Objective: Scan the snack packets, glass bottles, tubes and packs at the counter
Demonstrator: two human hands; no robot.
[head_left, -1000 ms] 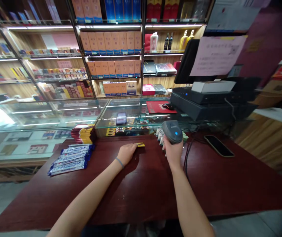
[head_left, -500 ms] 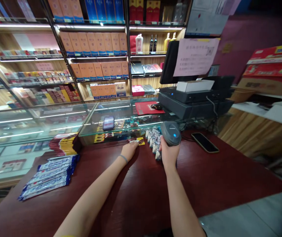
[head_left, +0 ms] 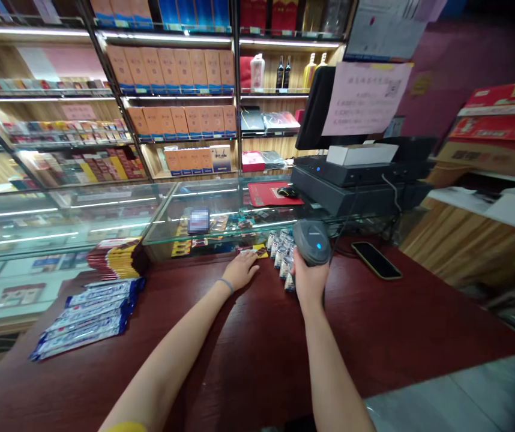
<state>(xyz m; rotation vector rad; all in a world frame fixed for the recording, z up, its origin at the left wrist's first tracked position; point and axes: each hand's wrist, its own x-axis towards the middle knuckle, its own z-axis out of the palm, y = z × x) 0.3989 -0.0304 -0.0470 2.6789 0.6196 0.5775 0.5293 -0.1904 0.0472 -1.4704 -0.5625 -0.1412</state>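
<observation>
My right hand [head_left: 310, 282] is wrapped round the handle of a dark grey barcode scanner [head_left: 312, 240], whose head shows a blue light. Just left of the scanner stand several small silver-and-white bottles or cans [head_left: 280, 257] in rows, partly hidden by it. My left hand [head_left: 240, 270] lies flat and open, thumb apart, its fingertips on a small yellow and brown packet [head_left: 261, 251] by the glass edge. Part of that packet is covered by the fingers.
On the reddish-brown counter [head_left: 248, 360] lie blue-and-white wrapped packets [head_left: 89, 318] and a stack of yellow-and-maroon packets [head_left: 117, 258] at left. A phone [head_left: 377, 260] rests at right. Behind are a glass case [head_left: 207, 195], a mouse [head_left: 287, 192] and a monitor [head_left: 316, 114].
My left hand's fingers have spread and the thumb has come away to the side. The right hand keeps the scanner in nearly the same place. The view has shifted slightly.
</observation>
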